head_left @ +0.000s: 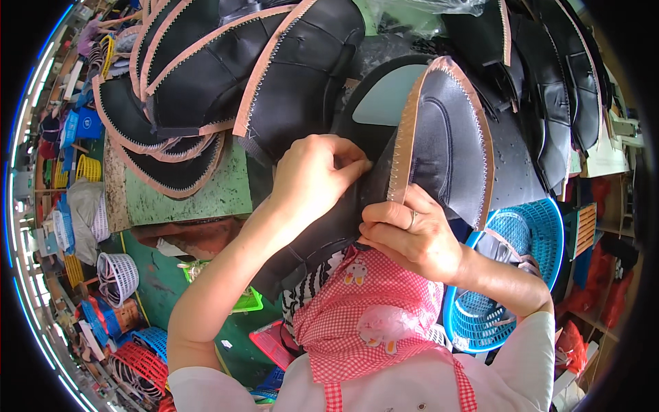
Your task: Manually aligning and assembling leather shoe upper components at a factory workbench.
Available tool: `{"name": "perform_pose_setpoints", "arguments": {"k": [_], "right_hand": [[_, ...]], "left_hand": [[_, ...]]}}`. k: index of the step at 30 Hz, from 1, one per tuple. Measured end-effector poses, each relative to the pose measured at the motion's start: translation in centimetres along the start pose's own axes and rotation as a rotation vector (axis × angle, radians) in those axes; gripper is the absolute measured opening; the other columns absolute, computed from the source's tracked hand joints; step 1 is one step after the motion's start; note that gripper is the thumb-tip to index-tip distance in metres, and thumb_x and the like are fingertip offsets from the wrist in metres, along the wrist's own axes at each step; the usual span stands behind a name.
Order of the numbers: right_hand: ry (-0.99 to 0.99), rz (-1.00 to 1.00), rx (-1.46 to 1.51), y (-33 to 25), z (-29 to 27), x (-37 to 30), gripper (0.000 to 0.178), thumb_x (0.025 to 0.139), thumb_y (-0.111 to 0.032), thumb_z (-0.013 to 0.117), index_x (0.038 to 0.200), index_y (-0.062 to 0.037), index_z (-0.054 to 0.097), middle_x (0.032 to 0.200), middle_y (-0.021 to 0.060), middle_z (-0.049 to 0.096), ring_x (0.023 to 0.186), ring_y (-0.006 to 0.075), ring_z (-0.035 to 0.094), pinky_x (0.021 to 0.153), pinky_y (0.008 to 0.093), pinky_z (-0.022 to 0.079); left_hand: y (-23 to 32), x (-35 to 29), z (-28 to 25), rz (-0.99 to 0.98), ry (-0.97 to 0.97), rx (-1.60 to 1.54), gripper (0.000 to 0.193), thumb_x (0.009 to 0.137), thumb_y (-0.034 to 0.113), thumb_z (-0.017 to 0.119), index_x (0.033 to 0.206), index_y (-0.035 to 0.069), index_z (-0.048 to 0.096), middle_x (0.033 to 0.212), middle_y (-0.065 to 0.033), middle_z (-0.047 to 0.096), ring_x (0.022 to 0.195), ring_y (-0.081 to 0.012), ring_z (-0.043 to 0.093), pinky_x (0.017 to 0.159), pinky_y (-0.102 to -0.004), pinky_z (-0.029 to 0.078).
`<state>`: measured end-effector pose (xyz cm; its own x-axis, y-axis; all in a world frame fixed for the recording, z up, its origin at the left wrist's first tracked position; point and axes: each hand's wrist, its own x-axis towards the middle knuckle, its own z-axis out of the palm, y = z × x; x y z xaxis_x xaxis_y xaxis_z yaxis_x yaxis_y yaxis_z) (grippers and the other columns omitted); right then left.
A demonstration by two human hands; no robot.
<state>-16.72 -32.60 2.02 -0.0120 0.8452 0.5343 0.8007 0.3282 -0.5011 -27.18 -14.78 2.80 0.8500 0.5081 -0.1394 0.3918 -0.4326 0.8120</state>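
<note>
A black shoe upper (434,141) with a tan border and pale zigzag stitching stands raised in front of me. My right hand (415,233) is closed on its lower edge, fingers curled and a ring showing on one of them. To the left, my left hand (319,172) pinches dark material of the same piece between thumb and forefinger. The pinched fingertips meet black on black, so the exact spot is hard to see. Behind the raised upper lies a black piece with a pale grey panel (389,96).
Stitched uppers (302,69) overlap at the back left on a green worktable (226,185). More black uppers (549,89) are stacked at the right. Clear plastic (425,15) lies at the back. A blue basket (549,233) stands by my right arm; a white basket (118,278) is on the left floor.
</note>
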Motion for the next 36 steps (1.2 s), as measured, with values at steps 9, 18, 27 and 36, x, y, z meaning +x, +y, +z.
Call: {"name": "perform_pose_setpoints", "arguments": {"k": [9,18,27,36], "right_hand": [[-0.031,0.225,0.04,0.7,-1.6,2.0,0.021,0.073,-0.015,0.083,0.081,-0.0054,0.066,0.097,0.0055,0.059,0.086,0.024,0.065,0.076,0.0378,0.054],[0.015,-0.035,-0.084,-2.0,0.7,-0.5,0.018,0.063,-0.014,0.07,0.079,-0.0059,0.067,0.102,0.0047,0.061,0.092,0.0218,0.058,0.078,0.0355,0.047],[0.307,0.66,-0.313,1.4,-7.6,-2.3,0.04,0.08,-0.023,0.084,0.109,-0.0035,0.066,0.107,0.0129,0.065,0.094,0.0258,0.064,0.085,0.0384,0.051],[0.175,0.975,-0.261,2.9,-7.1,-5.1,0.044,0.085,-0.025,0.082,0.114,-0.0007,0.059,0.103,0.0158,0.064,0.09,0.0263,0.062,0.081,0.0376,0.051]], "left_hand": [[0.6,0.6,-0.9,0.009,-0.066,0.062,0.015,0.086,0.016,0.073,0.096,0.006,0.076,0.08,-0.0092,0.075,0.07,-0.0239,0.074,0.068,-0.0328,0.056],[0.5,-0.7,0.9,0.041,0.122,0.043,0.013,0.077,0.019,0.08,0.085,0.01,0.077,0.074,-0.0038,0.071,0.067,-0.0216,0.071,0.062,-0.0343,0.054],[-1.7,-0.5,0.3,0.242,0.121,0.108,0.021,0.08,0.016,0.072,0.09,-0.002,0.067,0.08,-0.0208,0.069,0.079,-0.0447,0.068,0.068,-0.0458,0.055],[-0.9,-0.3,-0.8,0.336,0.048,0.103,0.017,0.076,0.006,0.069,0.088,-0.005,0.065,0.077,-0.022,0.068,0.073,-0.0401,0.07,0.064,-0.041,0.055]]}}
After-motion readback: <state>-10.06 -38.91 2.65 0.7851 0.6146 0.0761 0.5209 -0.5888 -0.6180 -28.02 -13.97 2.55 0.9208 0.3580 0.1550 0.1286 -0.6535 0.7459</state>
